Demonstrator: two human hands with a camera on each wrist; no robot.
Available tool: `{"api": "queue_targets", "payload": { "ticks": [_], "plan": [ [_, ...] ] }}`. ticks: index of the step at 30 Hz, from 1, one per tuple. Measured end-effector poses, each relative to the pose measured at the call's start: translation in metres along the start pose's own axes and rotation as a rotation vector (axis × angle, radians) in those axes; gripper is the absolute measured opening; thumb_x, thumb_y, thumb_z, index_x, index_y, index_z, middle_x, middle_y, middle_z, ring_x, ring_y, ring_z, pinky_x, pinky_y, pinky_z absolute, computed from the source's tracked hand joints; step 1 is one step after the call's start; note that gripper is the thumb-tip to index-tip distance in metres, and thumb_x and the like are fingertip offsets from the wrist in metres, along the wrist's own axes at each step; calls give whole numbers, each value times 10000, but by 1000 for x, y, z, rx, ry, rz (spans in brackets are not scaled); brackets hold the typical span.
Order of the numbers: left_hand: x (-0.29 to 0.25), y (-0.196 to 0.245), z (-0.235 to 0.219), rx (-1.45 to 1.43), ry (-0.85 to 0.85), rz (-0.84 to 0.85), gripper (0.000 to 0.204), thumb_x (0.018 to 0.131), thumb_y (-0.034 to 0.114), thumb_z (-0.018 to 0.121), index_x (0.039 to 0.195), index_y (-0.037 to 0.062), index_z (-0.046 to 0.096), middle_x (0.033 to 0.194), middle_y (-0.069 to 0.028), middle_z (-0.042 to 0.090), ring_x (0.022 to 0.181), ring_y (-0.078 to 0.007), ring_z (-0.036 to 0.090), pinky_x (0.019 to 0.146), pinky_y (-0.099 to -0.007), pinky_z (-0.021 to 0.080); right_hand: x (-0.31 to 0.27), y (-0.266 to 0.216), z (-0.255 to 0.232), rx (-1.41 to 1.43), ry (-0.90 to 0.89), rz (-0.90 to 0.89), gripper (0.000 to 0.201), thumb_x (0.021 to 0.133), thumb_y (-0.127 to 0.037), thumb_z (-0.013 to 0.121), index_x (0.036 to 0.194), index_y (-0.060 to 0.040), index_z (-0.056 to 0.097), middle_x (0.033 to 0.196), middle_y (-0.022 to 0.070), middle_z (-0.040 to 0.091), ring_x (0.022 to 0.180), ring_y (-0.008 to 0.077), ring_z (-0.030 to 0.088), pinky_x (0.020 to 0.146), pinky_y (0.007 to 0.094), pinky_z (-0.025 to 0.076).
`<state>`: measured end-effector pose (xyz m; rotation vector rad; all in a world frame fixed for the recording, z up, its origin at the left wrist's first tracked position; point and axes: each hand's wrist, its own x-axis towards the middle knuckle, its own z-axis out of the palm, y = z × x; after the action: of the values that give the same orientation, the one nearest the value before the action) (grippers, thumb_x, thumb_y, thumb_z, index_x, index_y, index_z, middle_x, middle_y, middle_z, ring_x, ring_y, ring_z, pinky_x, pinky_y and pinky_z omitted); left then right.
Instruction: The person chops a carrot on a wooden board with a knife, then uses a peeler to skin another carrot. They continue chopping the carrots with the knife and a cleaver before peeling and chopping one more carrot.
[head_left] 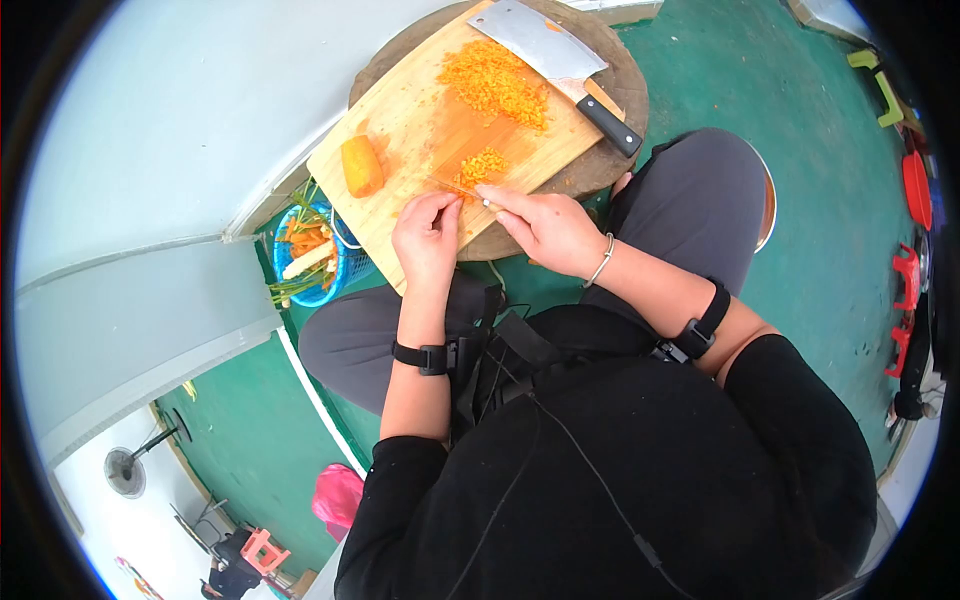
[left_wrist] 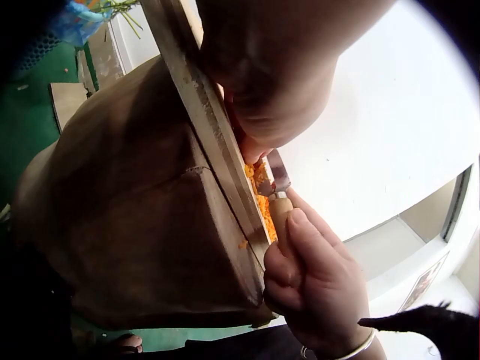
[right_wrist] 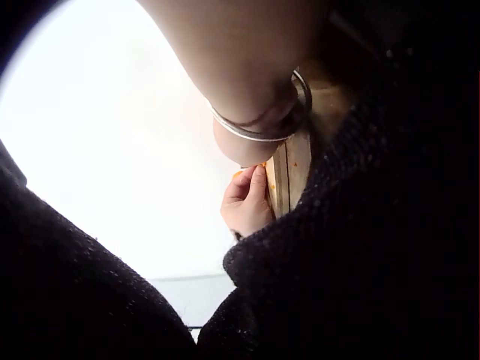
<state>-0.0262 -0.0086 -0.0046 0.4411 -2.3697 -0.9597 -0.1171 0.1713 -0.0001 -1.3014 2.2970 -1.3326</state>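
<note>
My right hand [head_left: 553,230] grips a small knife by its pale wooden handle [left_wrist: 280,216], thumb along the side. The knife's short blade [left_wrist: 278,171] points toward my left hand [head_left: 428,238], close over the cutting board [head_left: 390,215]. With fingers curled, my left hand pinches a small orange piece of carrot, mostly hidden by its fingertips. Just beyond the blade lies a little heap of chopped carrot [head_left: 482,167]. A larger chopped pile [head_left: 492,84] spreads farther up the board, and a thick carrot chunk [head_left: 362,166] lies at the left.
A cleaver [head_left: 540,45] lies across the board's far right edge, its black handle overhanging. Under the board stands a round wooden block [head_left: 625,85]. A blue basket [head_left: 350,262] of vegetable scraps sits left, by the white wall [head_left: 180,110]. My knees flank the block.
</note>
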Motion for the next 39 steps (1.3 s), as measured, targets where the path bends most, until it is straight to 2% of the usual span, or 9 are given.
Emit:
{"api": "queue_targets", "payload": {
  "ticks": [2, 5, 10, 12, 16, 18, 27, 30, 39],
  "plan": [
    [0, 2, 1, -7, 4, -14, 73, 841, 9, 756, 909, 0, 732, 902, -105, 708, 740, -160, 681, 665, -256, 552, 0, -1, 0, 16, 30, -35, 390, 967, -189, 578, 1357, -177, 591, 945, 157, 722, 737, 351, 690, 667, 462, 561],
    [-1, 3, 0, -16, -5, -41, 74, 843, 6, 750, 914, -1, 729, 906, -107, 706, 744, -163, 683, 666, -261, 554, 2, -10, -7, -94, -110, 98, 387, 966, -188, 580, 1352, -171, 594, 925, 164, 720, 730, 358, 687, 666, 466, 557],
    [0, 2, -1, 9, -12, 8, 82, 843, 4, 746, 923, -1, 728, 913, -110, 702, 741, -171, 682, 670, -268, 555, 3, -7, -4, -72, -80, 67, 382, 967, -193, 580, 1347, -161, 597, 921, 170, 719, 738, 363, 686, 678, 471, 555],
    [0, 3, -2, 61, 8, 90, 90, 817, -1, 756, 899, 16, 722, 905, -115, 710, 777, -234, 688, 681, -306, 562, 1, -3, -3, -35, -61, 49, 383, 967, -194, 579, 1349, -160, 597, 927, 170, 719, 744, 364, 687, 683, 470, 557],
    [-4, 7, -1, 5, 29, 34, 100, 811, 1, 760, 903, 16, 723, 908, -119, 708, 776, -241, 687, 690, -310, 561, -1, -6, -3, 39, -6, 3, 386, 968, -198, 577, 1351, -155, 595, 944, 172, 719, 762, 366, 690, 700, 468, 561],
    [-5, 8, -3, -16, 8, -75, 84, 837, 9, 750, 917, -4, 731, 921, -114, 708, 747, -184, 683, 676, -273, 554, 0, -9, -6, -2, -53, 40, 386, 969, -199, 577, 1352, -158, 595, 941, 171, 720, 761, 365, 690, 700, 469, 561],
    [0, 6, -9, 117, -18, 75, 97, 831, 18, 761, 927, 7, 747, 948, -124, 720, 772, -184, 695, 672, -273, 553, 3, -8, -3, -39, -106, 86, 398, 966, -191, 582, 1364, -174, 588, 925, 168, 719, 749, 367, 686, 696, 466, 562],
    [-3, 14, -12, 5, -5, -51, 93, 833, 26, 764, 923, 9, 750, 942, -123, 720, 790, -185, 698, 676, -271, 553, 3, -5, -1, 15, -71, 53, 404, 964, -185, 586, 1368, -176, 585, 922, 168, 718, 745, 369, 684, 692, 464, 562],
    [-4, 8, -15, 58, -46, -55, 90, 835, 36, 769, 921, 15, 755, 912, -109, 715, 711, -155, 676, 634, -250, 540, 4, -14, -3, -85, -164, 106, 405, 967, -188, 586, 1371, -177, 579, 986, 181, 715, 800, 374, 692, 723, 461, 569]
  ]
}}
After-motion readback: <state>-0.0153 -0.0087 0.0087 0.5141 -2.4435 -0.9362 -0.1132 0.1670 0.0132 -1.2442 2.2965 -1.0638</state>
